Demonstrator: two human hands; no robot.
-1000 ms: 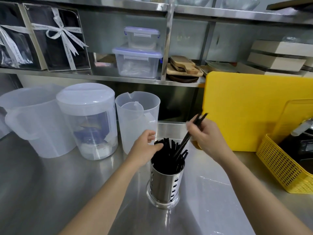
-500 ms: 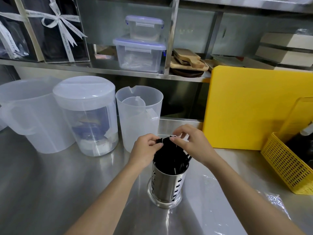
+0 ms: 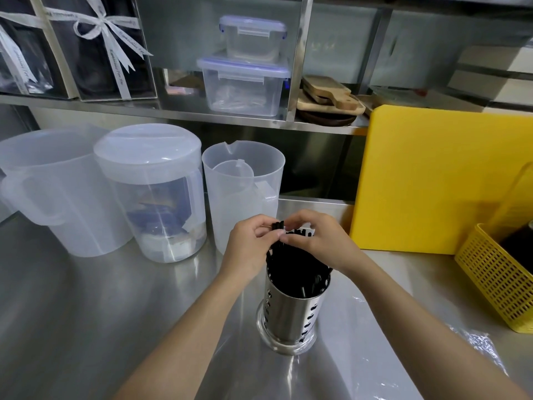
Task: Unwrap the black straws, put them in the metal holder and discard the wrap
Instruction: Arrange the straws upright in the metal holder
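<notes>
A perforated metal holder (image 3: pixel 291 316) stands upright on the steel counter, filled with several black straws (image 3: pixel 291 267). My left hand (image 3: pixel 248 249) and my right hand (image 3: pixel 314 241) meet just above the holder's rim, fingertips pinching the tops of the black straws together. The straws' upper ends are partly hidden by my fingers. A clear plastic wrap (image 3: pixel 473 345) lies flat and crumpled on the counter to the right of the holder.
Three translucent plastic pitchers (image 3: pixel 242 183) stand at the back left. A yellow cutting board (image 3: pixel 441 180) leans at the back right beside a yellow basket (image 3: pixel 496 284). A shelf above holds lidded boxes (image 3: pixel 245 85), wooden boards and ribboned boxes.
My right hand came down from holding a few straws raised above the holder and now pinches the straw tops beside my left hand. The view has tilted slightly downward.
</notes>
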